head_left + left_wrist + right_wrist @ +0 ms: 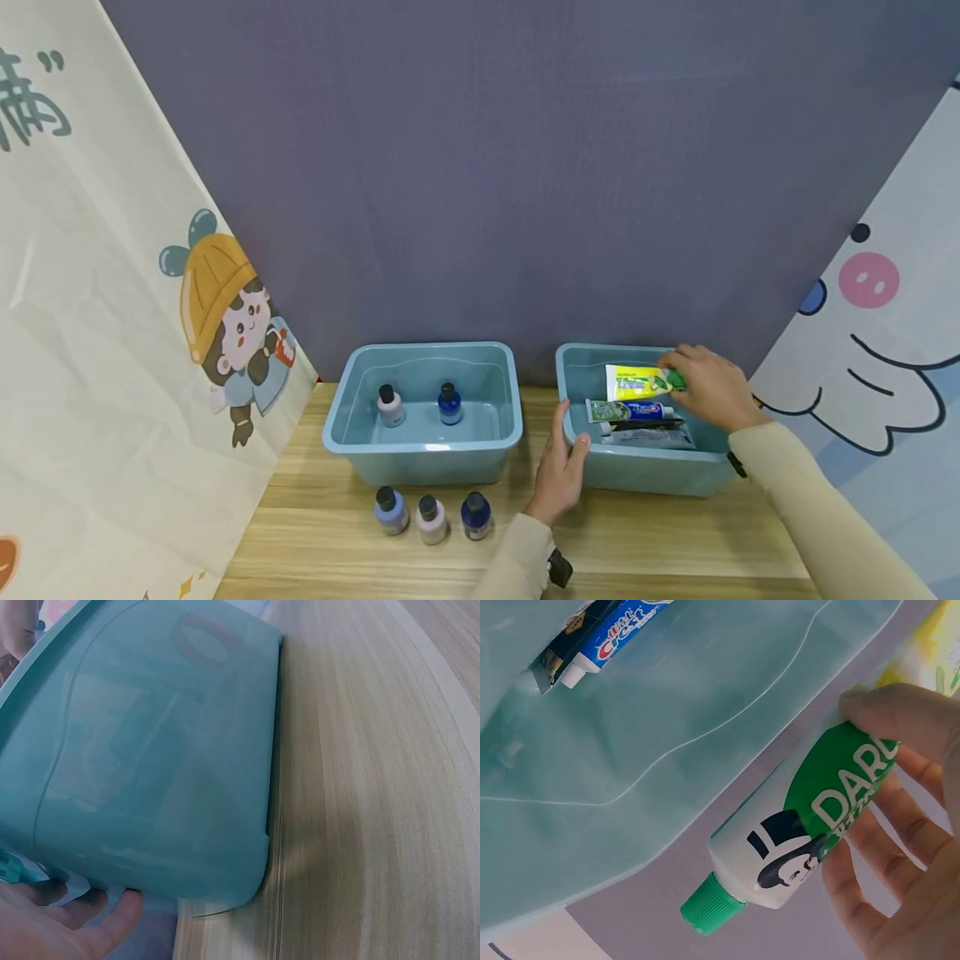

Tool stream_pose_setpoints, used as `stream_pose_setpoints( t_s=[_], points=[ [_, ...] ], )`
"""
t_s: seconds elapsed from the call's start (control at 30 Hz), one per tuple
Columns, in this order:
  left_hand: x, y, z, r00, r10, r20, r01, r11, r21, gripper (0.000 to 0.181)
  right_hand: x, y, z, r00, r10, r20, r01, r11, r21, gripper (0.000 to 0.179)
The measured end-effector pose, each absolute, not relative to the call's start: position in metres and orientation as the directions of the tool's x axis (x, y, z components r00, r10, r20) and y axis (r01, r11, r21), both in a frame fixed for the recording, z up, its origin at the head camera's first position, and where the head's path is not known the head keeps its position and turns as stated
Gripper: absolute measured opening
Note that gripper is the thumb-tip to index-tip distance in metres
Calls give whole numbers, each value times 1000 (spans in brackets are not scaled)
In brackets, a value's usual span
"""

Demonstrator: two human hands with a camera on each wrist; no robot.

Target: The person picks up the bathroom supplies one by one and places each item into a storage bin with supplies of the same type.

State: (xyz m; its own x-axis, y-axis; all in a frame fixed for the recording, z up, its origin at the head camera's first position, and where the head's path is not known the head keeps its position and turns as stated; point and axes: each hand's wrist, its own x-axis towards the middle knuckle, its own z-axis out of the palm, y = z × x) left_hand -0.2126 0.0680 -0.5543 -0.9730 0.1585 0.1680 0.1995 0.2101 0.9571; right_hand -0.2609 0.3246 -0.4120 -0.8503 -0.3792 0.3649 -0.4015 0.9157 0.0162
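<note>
My right hand (712,387) grips a yellow, white and green toothpaste tube (632,383) over the right-hand blue bin (645,475). In the right wrist view, thumb and fingers lie round the tube (817,810), its green cap pointing down-left. Several other toothpaste tubes lie in that bin, among them a blue and green tube (626,412), a black one (652,425) and a grey-white one (651,439). My left hand (557,475) touches the bin's left front corner from outside, fingers extended along its side and thumb at the front wall.
A second blue bin (422,450) stands to the left, holding a pale pink bottle (390,408) and a dark blue bottle (449,406). Before it on the wooden table (315,533) stand three black-capped bottles: light blue (392,514), pale pink (431,523), dark blue (476,518). Behind rises a grey-purple backdrop (465,183).
</note>
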Motion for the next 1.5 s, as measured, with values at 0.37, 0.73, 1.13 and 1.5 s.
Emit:
stream_pose_setpoints(
  t_s=[0.37, 0.73, 1.13, 1.5],
  points=[
    [-213, 68, -555, -973, 155, 172, 202, 204, 958, 58, -275, 321, -417, -875, -376, 305, -392, 920, 9, 39],
    [-212, 68, -556, -975, 152, 162, 190, 197, 962, 58, -289, 316, -422, -906, -360, 223, -368, 930, 7, 42],
    [-213, 68, -553, -975, 153, 161, 189, 194, 963, 58, -305, 319, -433, -928, -341, 149, -346, 938, -6, 41],
    [-214, 70, -555, -976, 155, 155, 186, 211, 959, 58, -316, 319, -435, -936, -339, 95, -340, 940, 5, 40]
  ],
)
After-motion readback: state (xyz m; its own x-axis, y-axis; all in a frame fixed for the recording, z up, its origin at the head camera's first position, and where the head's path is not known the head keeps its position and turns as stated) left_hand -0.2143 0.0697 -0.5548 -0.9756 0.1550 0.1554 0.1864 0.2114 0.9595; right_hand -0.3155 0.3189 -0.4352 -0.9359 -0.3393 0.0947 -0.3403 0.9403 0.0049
